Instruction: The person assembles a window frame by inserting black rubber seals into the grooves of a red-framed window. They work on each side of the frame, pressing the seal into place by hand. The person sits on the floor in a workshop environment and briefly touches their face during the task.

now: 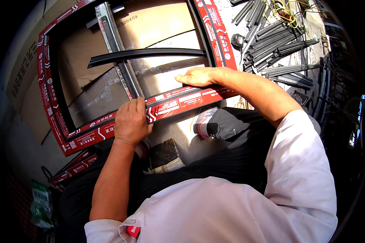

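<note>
A rectangular frame (221, 94) wrapped in printed red film, with black inner edges, lies in front of me. My left hand (132, 119) is closed over its near rail, left of the middle. Further right, my right hand (196, 77) rests along the inner edge of that rail, its visible fingers stretched to the left; their undersides are hidden. A grey metal bar (117, 50) crosses the opening from the far side to the near rail by my left hand. Over this bar lies a loose black strip (158, 53), reaching the right rail.
Cardboard sheets (162, 24) lie beneath the frame. At the right are many dark profile offcuts (267, 48), a tape measure (237, 39) and yellow cord (286, 12). My shoe (207, 122) is below the near rail. A green bag (41, 202) sits at lower left.
</note>
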Motion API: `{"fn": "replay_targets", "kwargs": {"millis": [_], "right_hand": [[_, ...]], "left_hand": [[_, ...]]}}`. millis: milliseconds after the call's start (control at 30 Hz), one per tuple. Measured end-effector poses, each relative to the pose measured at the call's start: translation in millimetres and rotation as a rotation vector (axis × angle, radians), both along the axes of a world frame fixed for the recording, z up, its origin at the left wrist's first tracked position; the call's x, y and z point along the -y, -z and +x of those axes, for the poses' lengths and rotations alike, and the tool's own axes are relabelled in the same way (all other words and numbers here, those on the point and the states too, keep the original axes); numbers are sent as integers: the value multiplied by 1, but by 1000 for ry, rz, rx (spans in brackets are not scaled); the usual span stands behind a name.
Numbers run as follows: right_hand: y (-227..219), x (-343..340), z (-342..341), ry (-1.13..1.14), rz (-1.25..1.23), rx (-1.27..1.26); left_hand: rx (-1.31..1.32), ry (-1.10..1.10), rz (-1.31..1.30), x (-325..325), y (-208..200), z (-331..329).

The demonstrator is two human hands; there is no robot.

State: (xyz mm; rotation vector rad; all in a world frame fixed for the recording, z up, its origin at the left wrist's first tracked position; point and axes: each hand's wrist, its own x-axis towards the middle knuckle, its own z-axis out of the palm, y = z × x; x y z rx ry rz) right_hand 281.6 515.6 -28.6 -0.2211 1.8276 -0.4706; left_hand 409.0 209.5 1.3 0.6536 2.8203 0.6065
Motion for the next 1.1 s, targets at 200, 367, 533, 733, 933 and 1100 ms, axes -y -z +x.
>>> {"fn": "replay_targets", "kwargs": {"millis": [200,367,533,733,933,1100], "right_hand": [[-61,9,-91,161,-404,-1065],[-100,7,-105,82,40,-1586],[-5,17,50,88,-174,-818],[-90,20,-69,136,-278,-1556],[-79,11,-36,276,-296,-1547],[-32,53,99,41,-382,-1182]], "left_hand": [[-2,-24,1,4,2,4],[38,-20,-20,6,3,5],[9,24,-60,-2,3,9],[2,10,-32,-12,-5,3],[24,-25,-26,-18,2,-2],[25,-11,-28,-21,-4,-1]]}}
